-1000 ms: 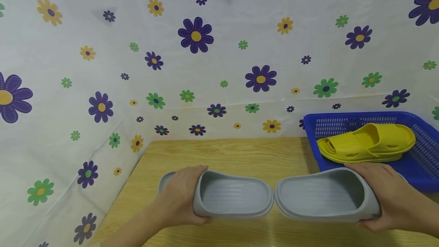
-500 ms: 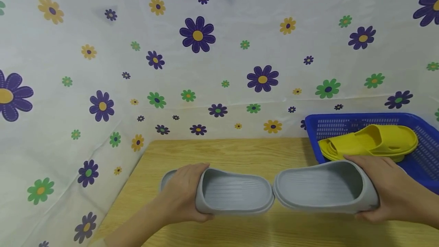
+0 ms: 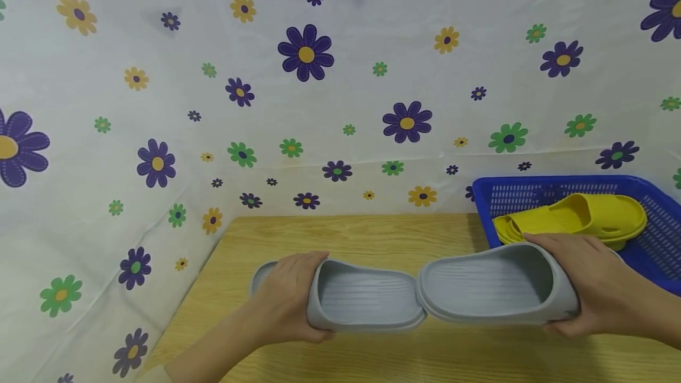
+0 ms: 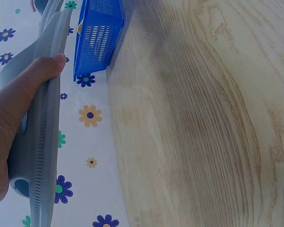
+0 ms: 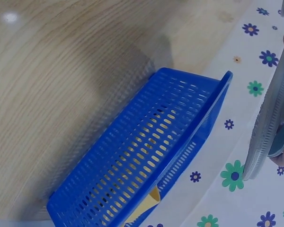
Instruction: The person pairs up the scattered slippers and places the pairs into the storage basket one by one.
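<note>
Two grey slippers are held up above the wooden table, heels meeting in the middle of the head view. My left hand (image 3: 289, 297) grips the left slipper (image 3: 367, 297) round its strap, thumb below and fingers over the top. Round the strap of the right slipper (image 3: 486, 282), my right hand (image 3: 596, 282) does the same. The right heel slightly overlaps the left one. In the left wrist view, the left slipper (image 4: 46, 132) is seen edge-on, with a thumb against its sole. Only part of the right slipper (image 5: 274, 104) shows at the right wrist view's edge.
A blue plastic basket (image 3: 481, 208) stands at the table's right side, behind my right hand. Yellow slippers (image 3: 617, 214) lie in it. The wooden table (image 3: 346, 232) reaches back to a white flowered cloth (image 3: 340, 105) that covers the walls.
The right slipper has risen and shifted left in my right hand, and its heel now overlaps the left one. My left hand has moved slightly right and up with its slipper.
</note>
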A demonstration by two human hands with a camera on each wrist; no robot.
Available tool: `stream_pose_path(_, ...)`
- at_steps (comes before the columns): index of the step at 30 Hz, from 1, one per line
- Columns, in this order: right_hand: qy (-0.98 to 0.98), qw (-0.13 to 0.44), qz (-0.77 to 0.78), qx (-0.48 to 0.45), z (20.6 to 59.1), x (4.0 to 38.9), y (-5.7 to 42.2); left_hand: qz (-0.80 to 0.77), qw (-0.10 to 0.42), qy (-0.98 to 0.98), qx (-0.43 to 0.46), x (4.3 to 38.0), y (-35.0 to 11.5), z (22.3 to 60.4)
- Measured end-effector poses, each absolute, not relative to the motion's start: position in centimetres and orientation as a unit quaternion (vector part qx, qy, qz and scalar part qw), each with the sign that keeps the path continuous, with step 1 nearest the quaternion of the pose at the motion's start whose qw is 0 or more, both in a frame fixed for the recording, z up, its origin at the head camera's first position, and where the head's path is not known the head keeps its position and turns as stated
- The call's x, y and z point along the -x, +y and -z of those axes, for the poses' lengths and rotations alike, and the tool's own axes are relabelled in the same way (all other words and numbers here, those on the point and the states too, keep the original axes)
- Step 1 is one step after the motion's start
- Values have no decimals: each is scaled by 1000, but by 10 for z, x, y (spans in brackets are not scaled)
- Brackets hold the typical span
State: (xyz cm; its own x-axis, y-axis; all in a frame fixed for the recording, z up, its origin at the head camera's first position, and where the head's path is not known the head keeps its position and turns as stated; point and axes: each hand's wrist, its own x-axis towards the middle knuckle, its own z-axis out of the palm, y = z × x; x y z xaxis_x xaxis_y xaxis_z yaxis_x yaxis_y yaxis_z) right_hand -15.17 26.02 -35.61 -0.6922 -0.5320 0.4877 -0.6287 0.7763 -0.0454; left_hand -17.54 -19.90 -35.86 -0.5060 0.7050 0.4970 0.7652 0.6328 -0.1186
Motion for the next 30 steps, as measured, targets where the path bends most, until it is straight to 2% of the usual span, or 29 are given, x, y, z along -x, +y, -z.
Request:
stream_pose_path(10,-899,249,-93,-349,352,155,252,56,256,-865,428,175,-196,359)
stream_pose_path(30,-895,244,-86,-364,345,162,234,46,251,-867,428,175,-183,363)
